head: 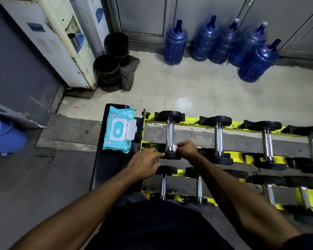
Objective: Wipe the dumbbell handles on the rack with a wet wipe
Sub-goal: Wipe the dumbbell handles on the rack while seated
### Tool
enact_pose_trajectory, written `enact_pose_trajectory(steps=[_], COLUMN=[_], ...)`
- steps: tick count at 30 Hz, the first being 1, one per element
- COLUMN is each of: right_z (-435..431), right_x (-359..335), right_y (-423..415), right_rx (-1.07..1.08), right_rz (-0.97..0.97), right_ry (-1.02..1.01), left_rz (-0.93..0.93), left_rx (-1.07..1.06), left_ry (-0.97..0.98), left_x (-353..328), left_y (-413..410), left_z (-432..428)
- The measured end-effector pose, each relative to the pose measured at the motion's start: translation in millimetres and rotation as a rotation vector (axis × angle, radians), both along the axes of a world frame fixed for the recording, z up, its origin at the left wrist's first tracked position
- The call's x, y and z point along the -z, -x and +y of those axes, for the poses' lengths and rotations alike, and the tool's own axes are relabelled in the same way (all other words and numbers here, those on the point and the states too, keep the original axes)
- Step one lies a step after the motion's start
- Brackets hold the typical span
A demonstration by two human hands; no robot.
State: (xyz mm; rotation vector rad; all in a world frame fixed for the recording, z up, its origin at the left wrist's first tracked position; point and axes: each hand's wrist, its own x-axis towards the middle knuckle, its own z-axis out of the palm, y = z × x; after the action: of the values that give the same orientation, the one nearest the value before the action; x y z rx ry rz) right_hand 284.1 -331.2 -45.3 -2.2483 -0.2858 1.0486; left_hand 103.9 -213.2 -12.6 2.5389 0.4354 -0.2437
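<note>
Right hand (187, 150) pinches a mostly hidden wet wipe (175, 147) on the dumbbell handle (169, 135) near end; left hand (146, 164), fingers straight, touches its weight head (172, 156).

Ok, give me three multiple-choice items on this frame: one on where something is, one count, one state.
1. Where does the wipes pack lie?
A. on the floor
B. on the black bench left of the rack
C. on the rack's lower row

2. How many blue water jugs are in view?
A. three
B. five
C. seven

3. What is the right hand doing?
A. resting flat on the bench
B. lifting a dumbbell
C. pinching a wet wipe at a dumbbell handle

Answers: 1 B, the pack sits on the bench beside the rack's end; 2 B, five jugs stand at the back; 3 C, white wipe shows at its fingertips against the leftmost top-row handle.
</note>
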Motion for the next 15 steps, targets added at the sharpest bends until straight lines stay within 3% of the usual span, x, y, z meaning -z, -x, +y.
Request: enact_pose_trajectory(steps=[10,15], right_z=[13,3], right_x=[5,-9], right_y=[-13,-30], right_rx=[-0.156,-0.15], right_rz=[0.063,0.09], right_ry=[0.054,-0.038], left_rz=[0.016,0.003], left_rx=[-0.076,-0.096], left_ry=[-0.029,-0.018], left_x=[-4,-5], left_y=[1,-2], left_z=[-13,-14])
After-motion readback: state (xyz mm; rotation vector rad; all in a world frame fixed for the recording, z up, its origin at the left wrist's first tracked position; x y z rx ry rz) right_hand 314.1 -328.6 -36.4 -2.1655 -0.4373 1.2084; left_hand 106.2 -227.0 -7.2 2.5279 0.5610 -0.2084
